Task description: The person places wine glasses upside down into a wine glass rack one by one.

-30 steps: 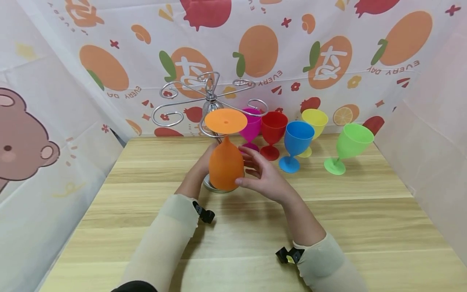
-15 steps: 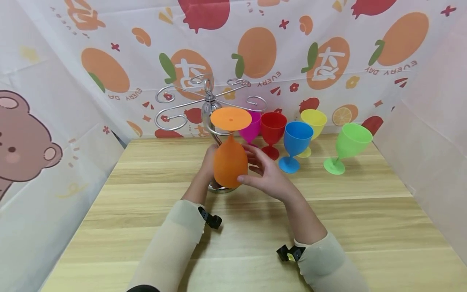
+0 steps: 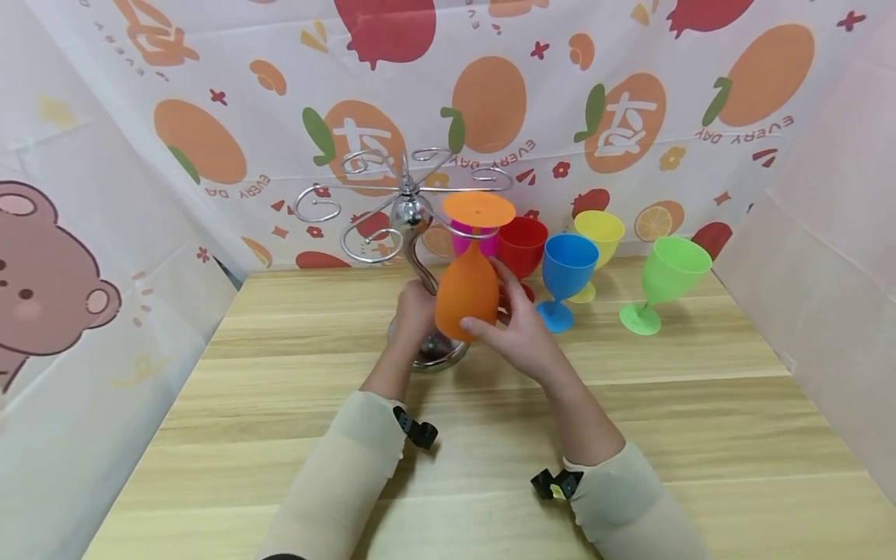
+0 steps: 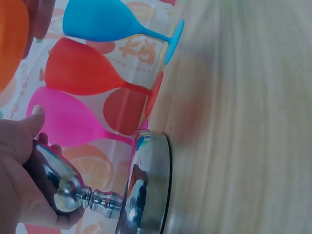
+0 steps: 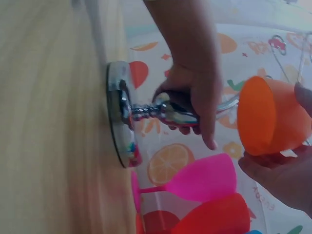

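Observation:
A silver metal rack with curled arms (image 3: 411, 214) stands on the table, and my left hand (image 3: 414, 319) grips its curved stem above the round base (image 4: 151, 180). In the left wrist view, the fingers wrap round the polished stem. An orange goblet (image 3: 465, 295) hangs upside down at one of the rack's wire arms, its disc foot above the wire. My right hand (image 3: 523, 336) holds the goblet's bowl, thumb at the front and fingers on the far right side. The right wrist view shows the bowl's open mouth (image 5: 256, 117) facing the table, well above it.
Upright behind and right of the rack stand a magenta goblet (image 5: 207, 178), a red goblet (image 3: 521, 245), a blue goblet (image 3: 570, 264), a yellow goblet (image 3: 599, 230) and a green goblet (image 3: 673, 272). A fruit-print cloth (image 3: 490, 101) hangs behind the wooden table (image 3: 490, 482).
The rack's arms have turned, and the orange goblet has swung to the right with my right hand. My left hand and the rack's base have shifted slightly right.

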The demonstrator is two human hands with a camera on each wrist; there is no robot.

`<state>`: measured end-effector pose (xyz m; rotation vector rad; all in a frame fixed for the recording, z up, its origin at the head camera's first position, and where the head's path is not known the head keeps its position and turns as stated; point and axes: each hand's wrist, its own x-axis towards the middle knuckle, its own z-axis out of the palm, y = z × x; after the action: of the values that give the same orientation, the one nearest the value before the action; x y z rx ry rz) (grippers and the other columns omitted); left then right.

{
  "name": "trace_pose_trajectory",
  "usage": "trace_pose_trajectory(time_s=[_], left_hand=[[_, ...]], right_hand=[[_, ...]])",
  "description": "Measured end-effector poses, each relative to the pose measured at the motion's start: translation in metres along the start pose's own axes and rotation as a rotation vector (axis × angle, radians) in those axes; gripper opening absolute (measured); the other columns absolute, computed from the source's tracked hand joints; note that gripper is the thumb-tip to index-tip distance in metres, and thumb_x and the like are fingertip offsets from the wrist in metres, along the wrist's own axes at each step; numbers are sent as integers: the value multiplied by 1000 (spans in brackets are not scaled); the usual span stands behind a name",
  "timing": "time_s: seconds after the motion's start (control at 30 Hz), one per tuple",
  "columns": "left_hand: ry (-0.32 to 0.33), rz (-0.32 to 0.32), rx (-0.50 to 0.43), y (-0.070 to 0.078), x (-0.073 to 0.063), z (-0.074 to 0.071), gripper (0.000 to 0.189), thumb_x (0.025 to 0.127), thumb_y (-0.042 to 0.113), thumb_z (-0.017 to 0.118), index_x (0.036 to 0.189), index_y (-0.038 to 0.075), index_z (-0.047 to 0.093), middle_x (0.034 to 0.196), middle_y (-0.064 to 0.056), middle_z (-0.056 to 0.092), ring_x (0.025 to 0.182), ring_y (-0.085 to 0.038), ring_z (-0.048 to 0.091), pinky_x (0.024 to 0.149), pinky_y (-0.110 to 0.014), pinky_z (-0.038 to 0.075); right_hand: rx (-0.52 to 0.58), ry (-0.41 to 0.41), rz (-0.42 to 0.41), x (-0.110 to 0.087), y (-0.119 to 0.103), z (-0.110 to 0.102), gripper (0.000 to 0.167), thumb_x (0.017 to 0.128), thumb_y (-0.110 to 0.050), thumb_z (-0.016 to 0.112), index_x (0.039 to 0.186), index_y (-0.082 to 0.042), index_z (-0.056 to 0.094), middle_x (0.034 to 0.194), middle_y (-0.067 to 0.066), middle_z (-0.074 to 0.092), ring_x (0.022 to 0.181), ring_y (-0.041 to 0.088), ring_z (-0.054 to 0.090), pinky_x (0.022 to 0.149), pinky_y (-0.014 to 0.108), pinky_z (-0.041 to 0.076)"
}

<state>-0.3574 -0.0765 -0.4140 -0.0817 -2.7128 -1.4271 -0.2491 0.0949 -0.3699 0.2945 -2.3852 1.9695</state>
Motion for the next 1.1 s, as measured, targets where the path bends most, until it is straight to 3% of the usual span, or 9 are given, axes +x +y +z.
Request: trace_pose_trajectory(time_s=[0.1,0.23,0.4,0.6,0.83,0.97,1.1], left_hand=[[44,23,32,-2,-2,1,17,81,19,60,70,10,51,66,-8,57,60,-24,53,54,-33,44],[41,26,48,-4,-5,2,17,82,24,61,74,11,54,72,-9,60,65,-25,54,57,-36,45],[34,44,71,-3,-7,4,14,82,22,61,78,9,56,76,-11,64,68,-26,58,60,-39,49],[46,92,93,-5,-7,4,14,84,19,61,77,8,54,70,-10,59,65,-27,56,58,-38,46],[76,168,73,-7,-6,8,21,83,21,70,78,10,53,69,-5,56,68,-25,55,61,-38,46],[63,157,62,-9,-7,10,25,84,24,73,81,10,52,71,-4,54,69,-23,54,63,-36,46],[57,139,34,-12,-9,14,24,85,23,73,84,11,52,72,-3,52,70,-22,53,62,-34,44]], right_hand=[[-46,54,-54,2,3,8,93,84,-37,78,155,-37,17,152,-6,37,137,21,40,102,45,49],[-135,152,-151,5,8,17,92,84,-41,76,155,-34,18,153,-8,35,138,19,38,100,46,50],[-244,245,-201,9,13,23,93,83,-42,76,154,-36,17,151,-10,35,134,17,40,93,44,54],[-290,254,-248,20,14,26,97,83,-41,74,154,-44,7,152,-10,34,134,15,42,93,42,54],[-303,281,-247,35,14,17,97,83,-40,74,156,-36,10,151,-7,38,134,16,42,97,42,52],[-298,282,-238,42,15,10,97,83,-37,75,156,-29,11,150,-5,38,134,17,40,97,44,52],[-313,286,-226,48,15,4,97,83,-37,76,155,-37,11,149,-5,38,133,18,41,94,44,54]])
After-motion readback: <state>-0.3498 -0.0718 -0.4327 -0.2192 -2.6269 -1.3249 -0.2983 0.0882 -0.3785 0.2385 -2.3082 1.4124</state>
